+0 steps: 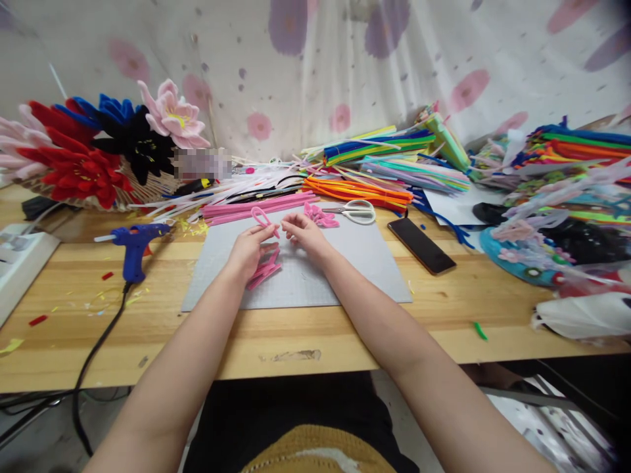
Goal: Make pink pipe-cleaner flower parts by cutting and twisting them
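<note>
My left hand (252, 248) pinches a pink pipe cleaner (258, 214) bent into a narrow loop, which rises above the fingertips. Close to its right, my right hand (308, 235) has its fingers curled together near the pipe cleaner's lower end; whatever they may hold is hidden. Short pink pipe cleaner pieces (263, 270) lie on the grey mat (300, 289) beneath my left hand. Beyond my right hand rests a cluster of shaped pink pieces (321, 215), with white-handled scissors (359, 211) beside it. A bundle of long pink pipe cleaners (256, 207) lies along the mat's far edge.
A blue glue gun (134, 248) with a trailing cord stands at left by a white power strip (24, 266). Fuzzy flowers (86, 167) fill the back left. Coloured bundles (359, 190) line the back. At right are a phone (421, 244) and plastic-wrapped crafts (542, 249).
</note>
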